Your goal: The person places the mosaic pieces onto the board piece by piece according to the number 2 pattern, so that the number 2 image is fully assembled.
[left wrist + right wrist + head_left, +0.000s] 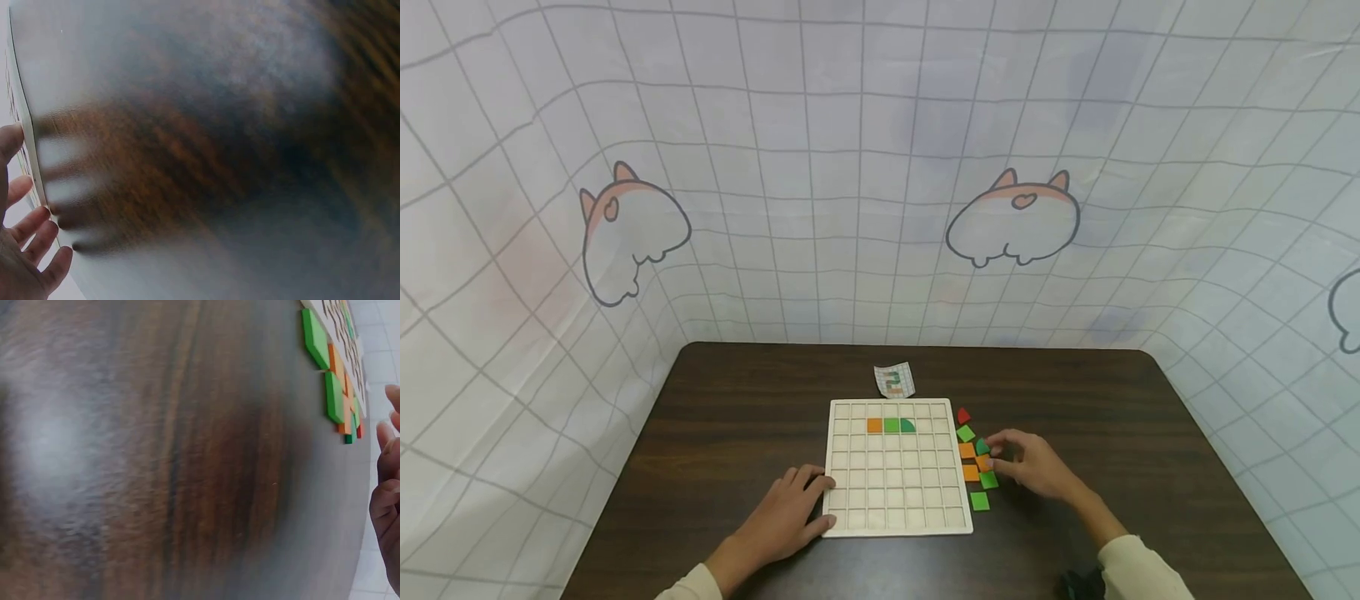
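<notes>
A white square grid board point(901, 495) lies on the dark wooden table. In one of its upper rows sit an orange square tile point(875, 426), a green square tile point(891, 426) and a dark green quarter-round tile point(907, 426). My left hand point(782, 512) rests at the board's left edge, fingertips and thumb touching the rim. To the right of the board, my right hand point(1033, 464) is at the loose tiles, its fingers apart near another dark green tile point(982, 447) and an orange tile point(982, 462). In the right wrist view, nothing shows between its fingers.
A small paper card point(894, 381) with a coloured pattern lies behind the board. Along the board's right side are a red tile point(963, 415), several green tiles point(980, 501) and orange tiles point(971, 473). A dark object point(1078, 585) is by the right sleeve. White grid-patterned cloth surrounds the table.
</notes>
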`<state>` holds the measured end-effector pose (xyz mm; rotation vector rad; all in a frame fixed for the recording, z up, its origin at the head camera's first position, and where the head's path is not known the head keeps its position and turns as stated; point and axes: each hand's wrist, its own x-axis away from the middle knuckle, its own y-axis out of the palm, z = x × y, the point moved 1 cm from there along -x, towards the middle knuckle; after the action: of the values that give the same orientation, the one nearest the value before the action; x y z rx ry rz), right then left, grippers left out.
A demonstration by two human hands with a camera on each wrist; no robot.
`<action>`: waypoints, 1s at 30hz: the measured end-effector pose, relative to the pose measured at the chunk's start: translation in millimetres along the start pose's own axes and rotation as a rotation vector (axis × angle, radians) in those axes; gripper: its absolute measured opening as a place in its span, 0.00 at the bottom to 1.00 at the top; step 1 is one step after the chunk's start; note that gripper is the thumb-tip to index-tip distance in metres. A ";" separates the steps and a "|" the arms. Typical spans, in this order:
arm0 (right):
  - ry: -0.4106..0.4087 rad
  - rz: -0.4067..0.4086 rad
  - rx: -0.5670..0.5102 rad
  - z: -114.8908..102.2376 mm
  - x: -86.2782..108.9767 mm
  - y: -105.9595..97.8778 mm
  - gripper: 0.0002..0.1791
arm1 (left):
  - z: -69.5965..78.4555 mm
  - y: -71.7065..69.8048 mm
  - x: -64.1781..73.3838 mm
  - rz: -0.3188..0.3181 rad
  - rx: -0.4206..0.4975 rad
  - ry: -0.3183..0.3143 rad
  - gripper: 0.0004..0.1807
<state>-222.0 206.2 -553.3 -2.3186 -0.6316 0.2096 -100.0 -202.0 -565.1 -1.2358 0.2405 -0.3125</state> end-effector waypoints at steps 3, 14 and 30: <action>-0.013 -0.018 -0.007 2.6 2.2 0.7 0.17 | -0.3 0.3 -0.5 -0.003 -0.003 -0.008 0.24; -0.076 -0.042 0.038 12.5 13.0 6.1 0.17 | -1.4 2.7 2.3 0.011 0.023 0.006 0.23; -0.059 -0.021 0.112 16.0 15.9 12.7 0.15 | -1.2 0.9 0.7 0.004 0.021 0.004 0.24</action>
<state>-208.5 215.7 -573.2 -2.2042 -0.6561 0.2969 -99.7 -203.0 -566.3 -1.2136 0.2419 -0.3133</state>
